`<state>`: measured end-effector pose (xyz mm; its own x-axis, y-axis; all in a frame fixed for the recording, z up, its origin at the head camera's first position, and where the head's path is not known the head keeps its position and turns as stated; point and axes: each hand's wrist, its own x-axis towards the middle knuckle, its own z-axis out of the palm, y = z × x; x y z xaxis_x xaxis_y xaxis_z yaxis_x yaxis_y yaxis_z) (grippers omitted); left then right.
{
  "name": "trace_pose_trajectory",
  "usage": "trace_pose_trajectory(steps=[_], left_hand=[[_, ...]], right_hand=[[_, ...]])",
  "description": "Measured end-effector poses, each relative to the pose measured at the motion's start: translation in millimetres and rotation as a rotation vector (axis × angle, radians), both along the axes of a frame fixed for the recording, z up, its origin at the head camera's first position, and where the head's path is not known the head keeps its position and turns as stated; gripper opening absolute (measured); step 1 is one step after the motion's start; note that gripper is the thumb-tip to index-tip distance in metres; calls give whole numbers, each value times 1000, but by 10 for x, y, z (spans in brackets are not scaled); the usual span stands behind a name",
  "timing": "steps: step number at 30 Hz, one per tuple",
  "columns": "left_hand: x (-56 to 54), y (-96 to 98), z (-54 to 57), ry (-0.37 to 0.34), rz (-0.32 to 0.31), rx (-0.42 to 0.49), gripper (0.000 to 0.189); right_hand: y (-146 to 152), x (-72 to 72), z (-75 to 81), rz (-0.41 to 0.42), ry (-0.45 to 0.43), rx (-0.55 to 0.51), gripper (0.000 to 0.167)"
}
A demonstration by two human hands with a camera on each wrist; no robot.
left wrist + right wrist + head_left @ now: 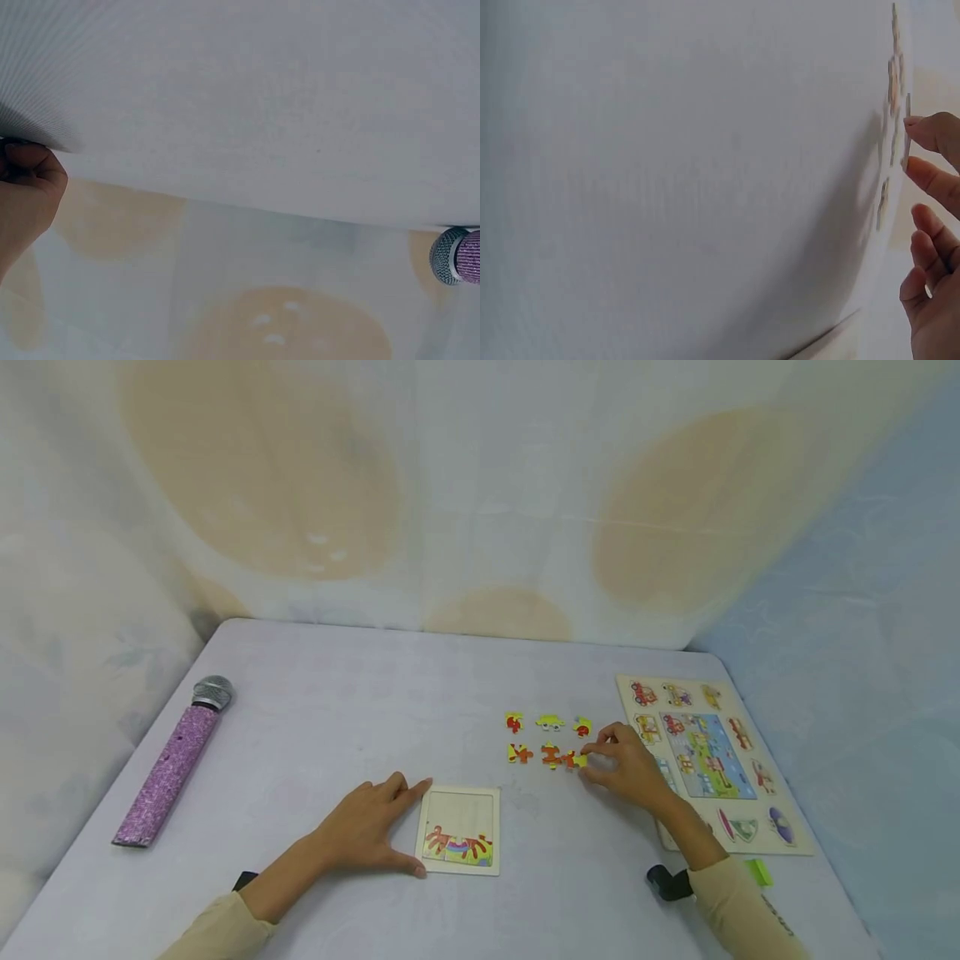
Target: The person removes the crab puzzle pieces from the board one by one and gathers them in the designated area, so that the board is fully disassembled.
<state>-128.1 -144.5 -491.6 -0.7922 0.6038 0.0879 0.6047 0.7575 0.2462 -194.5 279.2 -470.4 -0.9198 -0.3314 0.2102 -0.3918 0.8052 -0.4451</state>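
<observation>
A small square wooden puzzle tray [459, 791] lies in front of me, its bottom row filled with colourful pieces [458, 847]. My left hand [365, 827] spans the tray's left side, forefinger stretched to the upper corner and thumb at the lower one. To the right, my right hand [626, 768] pinches a small orange-and-yellow puzzle piece [575, 760] between thumb and forefinger. In the right wrist view that piece [908, 139] shows edge-on. Several loose pieces lie beside it in two rows, among them a yellow one with eyes [550, 722] and an orange one [551, 757].
At the table's right side lies a larger wooden puzzle board [780, 839] with vehicle pictures, partly behind my right forearm. A purple glittery microphone [176, 764] lies at the left. Near my right sleeve are a black object [667, 883] and a bright green block [759, 872].
</observation>
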Motion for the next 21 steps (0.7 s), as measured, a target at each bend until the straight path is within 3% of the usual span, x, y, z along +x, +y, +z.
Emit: trace_pose_trajectory(steps=[7, 14, 17, 21], left_hand=[[5, -5, -7, 3, 0, 1, 117], [4, -5, -9, 10, 2, 4, 117], [7, -3, -3, 5, 3, 9, 117], [8, 3, 5, 9, -3, 12, 116]], right_hand=[[101, -79, -46, -53, 5, 84, 26], [-24, -24, -68, -78, 13, 35, 45], [-225, 59, -27, -54, 10, 21, 50], [-568, 206, 35, 51, 26, 8, 53]])
